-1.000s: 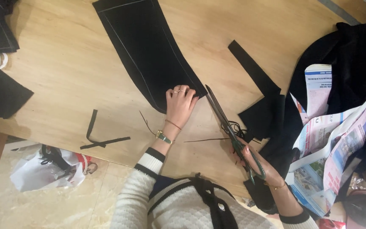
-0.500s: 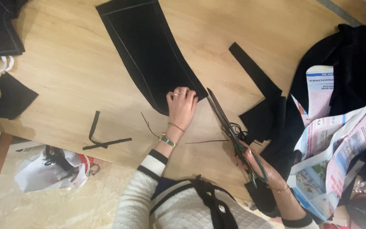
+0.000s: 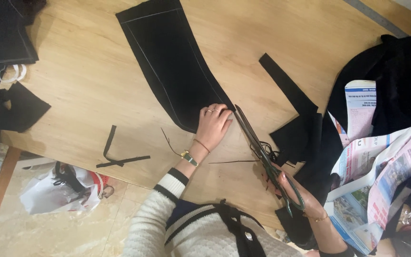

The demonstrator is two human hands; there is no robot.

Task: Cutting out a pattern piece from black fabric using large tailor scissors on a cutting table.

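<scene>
Left hand (image 3: 212, 124) lies flat, fingers spread, pressing the lower end of the long black fabric panel with pale stitch lines (image 3: 172, 62) onto the light wooden surface (image 3: 82, 85). Right hand (image 3: 297, 192) is closed through the handles of the long dark-bladed scissors (image 3: 258, 145); blades nearly together, tips at the panel's lower edge, just beside the left fingertips. Thin black fabric strip (image 3: 112, 152) lies left; newspaper sheets (image 3: 376, 157) right.

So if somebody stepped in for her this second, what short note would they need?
Left hand: flat on the near end of the long black fabric panel, pinning it to the wooden table.
Right hand: grips the scissors, tips at the panel's edge beside the left fingers.
Done: cut strips and black offcuts lie around.
Left: cannot tell how much trimming remains.
</scene>
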